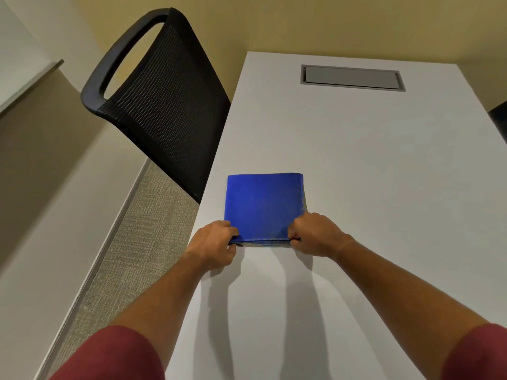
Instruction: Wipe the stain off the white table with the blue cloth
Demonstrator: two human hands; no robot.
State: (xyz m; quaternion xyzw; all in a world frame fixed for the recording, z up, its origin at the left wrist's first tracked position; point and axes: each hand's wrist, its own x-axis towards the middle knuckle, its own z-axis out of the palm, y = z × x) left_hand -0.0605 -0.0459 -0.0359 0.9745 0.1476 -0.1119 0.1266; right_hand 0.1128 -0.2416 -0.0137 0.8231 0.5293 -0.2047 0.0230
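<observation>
A blue cloth [263, 205], folded into a neat square, lies flat on the white table [370, 165] close to its left edge. My left hand [212, 244] pinches the cloth's near left corner. My right hand [312, 234] pinches the near right corner. Both hands rest on the tabletop with fingers curled around the cloth's near edge. No stain shows on the visible table surface; whatever lies under the cloth is hidden.
A black mesh office chair [156, 97] stands against the table's left side. A grey cable hatch [352, 78] is set into the table's far end. Grey carpet [142, 229] and a wall lie to the left.
</observation>
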